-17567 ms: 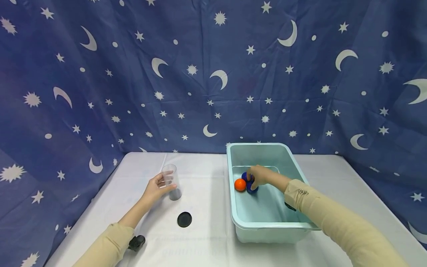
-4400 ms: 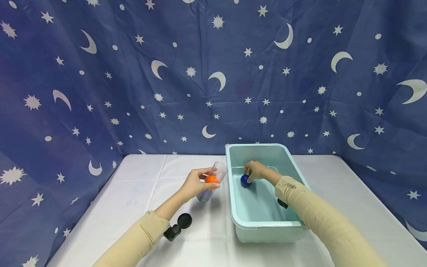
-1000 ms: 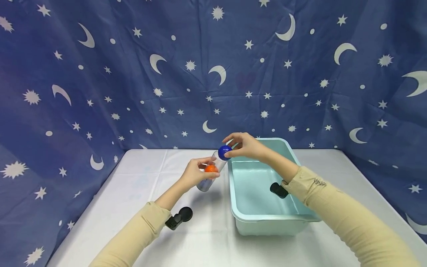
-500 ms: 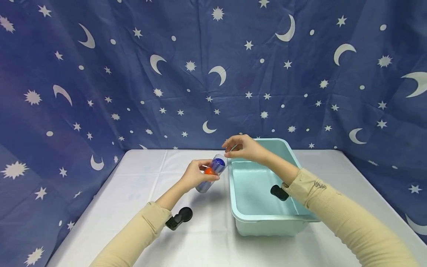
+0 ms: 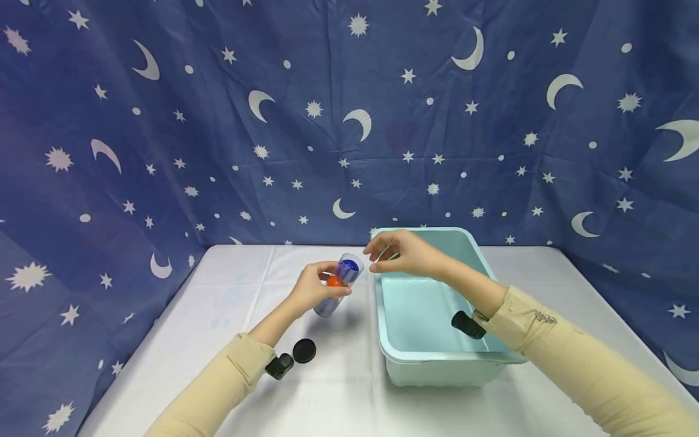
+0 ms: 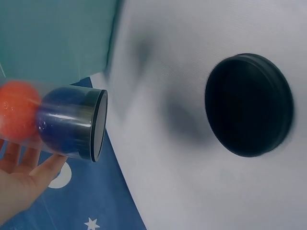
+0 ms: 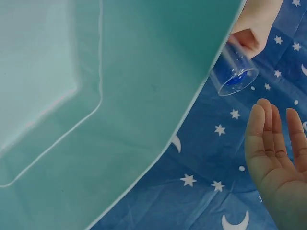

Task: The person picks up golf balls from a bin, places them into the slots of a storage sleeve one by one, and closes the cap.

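Tube point(image 5: 346, 280) in sight?

Yes, clear and tilted, held above the desk point(image 5: 338, 394), left of the pale green bin point(image 5: 420, 318)

By what?

The left hand point(image 5: 310, 291), pinching it between thumb and fingers

Contents?

An orange ball point(image 5: 334, 281) in the middle, an upper blue ball point(image 5: 350, 265) near the open mouth, a lower blue ball point(image 6: 60, 120) at the base

Right hand point(image 5: 408, 252)?

Loosely curved, thumb spread from the fingertips, just beside the mouth

Black lid point(image 5: 304, 351)?

Flat on the desk, near the left sleeve point(image 5: 218, 382)
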